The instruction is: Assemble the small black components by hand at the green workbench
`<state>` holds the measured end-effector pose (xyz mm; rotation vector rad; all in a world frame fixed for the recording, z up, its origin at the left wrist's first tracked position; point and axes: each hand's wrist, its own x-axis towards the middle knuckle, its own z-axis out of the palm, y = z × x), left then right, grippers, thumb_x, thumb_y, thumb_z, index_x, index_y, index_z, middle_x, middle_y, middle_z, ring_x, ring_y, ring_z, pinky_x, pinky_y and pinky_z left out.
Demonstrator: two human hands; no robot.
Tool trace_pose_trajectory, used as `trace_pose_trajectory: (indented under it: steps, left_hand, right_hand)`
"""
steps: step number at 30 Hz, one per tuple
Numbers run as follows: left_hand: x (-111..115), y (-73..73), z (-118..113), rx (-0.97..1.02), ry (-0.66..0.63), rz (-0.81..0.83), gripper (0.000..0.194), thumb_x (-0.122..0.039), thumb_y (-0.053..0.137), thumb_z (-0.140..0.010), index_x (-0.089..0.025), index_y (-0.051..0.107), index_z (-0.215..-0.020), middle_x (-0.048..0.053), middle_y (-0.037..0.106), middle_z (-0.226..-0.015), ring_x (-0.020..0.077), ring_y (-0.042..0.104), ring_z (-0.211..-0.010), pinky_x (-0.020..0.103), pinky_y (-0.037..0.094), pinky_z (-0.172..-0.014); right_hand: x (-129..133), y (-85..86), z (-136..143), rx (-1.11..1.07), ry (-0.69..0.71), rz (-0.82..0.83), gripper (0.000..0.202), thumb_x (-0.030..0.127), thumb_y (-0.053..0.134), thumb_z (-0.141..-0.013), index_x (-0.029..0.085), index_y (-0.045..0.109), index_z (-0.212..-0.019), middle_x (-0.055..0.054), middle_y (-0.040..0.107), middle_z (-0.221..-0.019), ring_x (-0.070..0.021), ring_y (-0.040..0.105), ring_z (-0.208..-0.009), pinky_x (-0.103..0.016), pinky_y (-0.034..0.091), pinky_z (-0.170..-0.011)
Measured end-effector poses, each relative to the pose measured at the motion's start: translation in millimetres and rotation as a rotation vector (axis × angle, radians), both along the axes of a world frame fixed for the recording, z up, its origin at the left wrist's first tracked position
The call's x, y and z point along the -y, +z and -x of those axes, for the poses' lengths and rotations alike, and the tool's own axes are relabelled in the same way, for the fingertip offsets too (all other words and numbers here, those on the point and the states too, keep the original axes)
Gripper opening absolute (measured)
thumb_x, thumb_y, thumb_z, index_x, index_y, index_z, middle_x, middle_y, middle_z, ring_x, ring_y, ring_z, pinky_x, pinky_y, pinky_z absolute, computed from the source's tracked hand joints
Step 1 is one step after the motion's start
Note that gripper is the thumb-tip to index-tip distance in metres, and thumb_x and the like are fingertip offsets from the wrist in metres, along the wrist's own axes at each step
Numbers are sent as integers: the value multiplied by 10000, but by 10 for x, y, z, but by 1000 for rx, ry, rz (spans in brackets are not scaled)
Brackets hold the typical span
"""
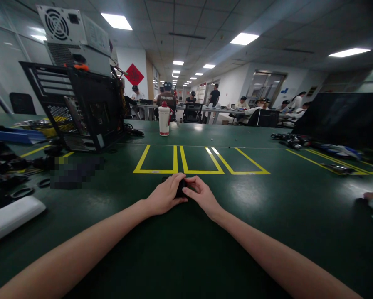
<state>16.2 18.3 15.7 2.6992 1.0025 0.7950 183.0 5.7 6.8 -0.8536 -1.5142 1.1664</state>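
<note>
The left hand (165,194) and right hand (203,197) grip a small black thing (181,189) — past them, a white red-topped bottle (164,121) stands on the green counter (180,257).

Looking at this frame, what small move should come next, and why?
Probably hold the small black object steady with the left hand and shift the right hand slightly. The left hand clasps the object, while the right seems only to touch its right side, so the right looks freer to move.
</note>
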Motion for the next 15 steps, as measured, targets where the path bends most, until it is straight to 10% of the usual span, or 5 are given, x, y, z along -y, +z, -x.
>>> trace_pose_trajectory:
  steps: [15]
  left_hand:
    - [-26, -40, 3, -21, 54, -37, 692, -422, 518, -761, -202, 109, -1274, 121, 334, -1266, 255, 375, -1148, 431, 393, -886]
  right_hand:
    - [-1, 8, 24, -5, 65, 91, 274, 228, 578, -689, 226, 510, -954, -18, 550, -1041, -170, 517, -1003, -362, 400, -897]
